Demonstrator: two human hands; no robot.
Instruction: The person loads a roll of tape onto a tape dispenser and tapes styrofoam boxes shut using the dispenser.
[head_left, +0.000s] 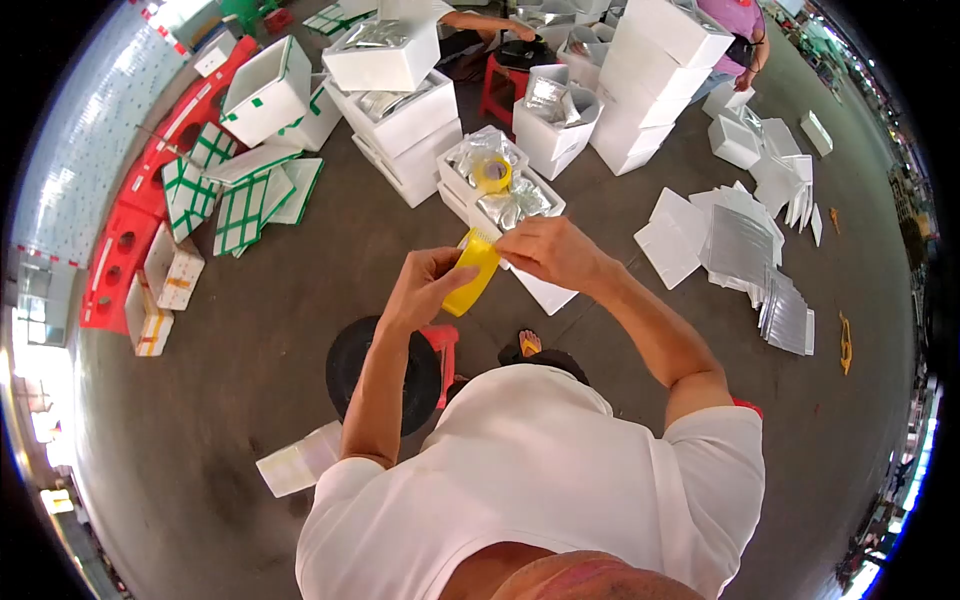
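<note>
My left hand (430,285) is closed around a roll of yellow tape (472,275), thumb laid across its side. The fingers of my right hand (550,250) pinch at the roll's upper edge. Just beyond my hands stands an open white foam box (455,200) with silver foil packs (512,205) inside. Another yellow tape roll (491,174) lies on top of the foil. Below my right hand, a white foam lid (541,290) reaches toward me, partly hidden.
A black round seat (383,375) on a red stool is at my left. White foam boxes (640,90) are stacked ahead, with two people beside them. Flat foam lids and silver sheets (740,245) lie right. Green-taped boxes (268,90) stand by a red barrier (125,220).
</note>
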